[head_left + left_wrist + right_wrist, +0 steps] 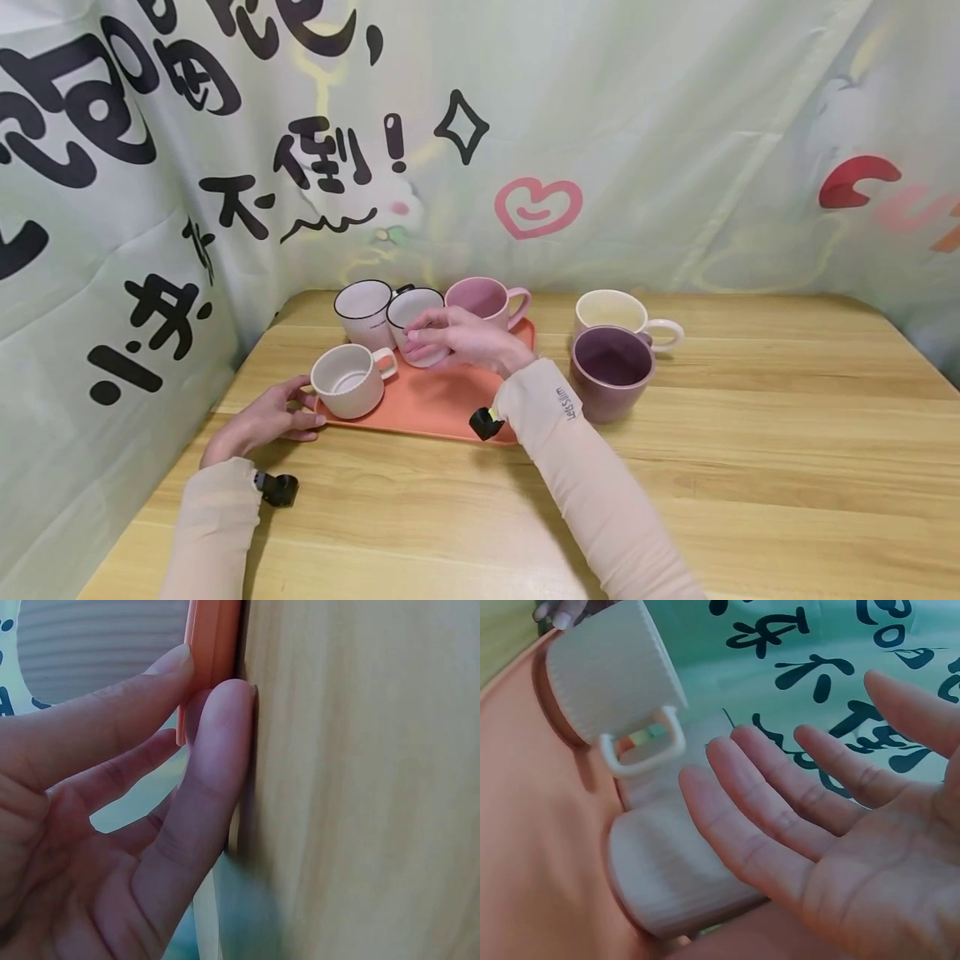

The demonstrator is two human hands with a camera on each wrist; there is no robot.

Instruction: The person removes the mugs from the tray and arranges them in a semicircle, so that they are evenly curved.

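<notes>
An orange tray point(442, 404) carries several mugs. At its front left corner my left hand point(270, 417) pinches the rim between thumb and fingers; the left wrist view shows the thumb point(225, 727) low against the tray edge point(214, 645), close to the tabletop. Beside that hand stands a ribbed off-white mug point(348, 383), its handle to the right. My right hand point(468, 337) hovers over the tray, partly hiding a white mug with a black rim point(412, 308). Its fingers are spread and hold nothing in the right wrist view.
Another black-rimmed white mug point(363, 308) stands at the tray's back left, and a pink mug point(480, 300) at its back. Right of the tray, a dark purple mug point(611, 383) stands in front of a cream mug point(607, 308) on the wooden table point(787, 467). A printed curtain point(637, 167) hangs behind.
</notes>
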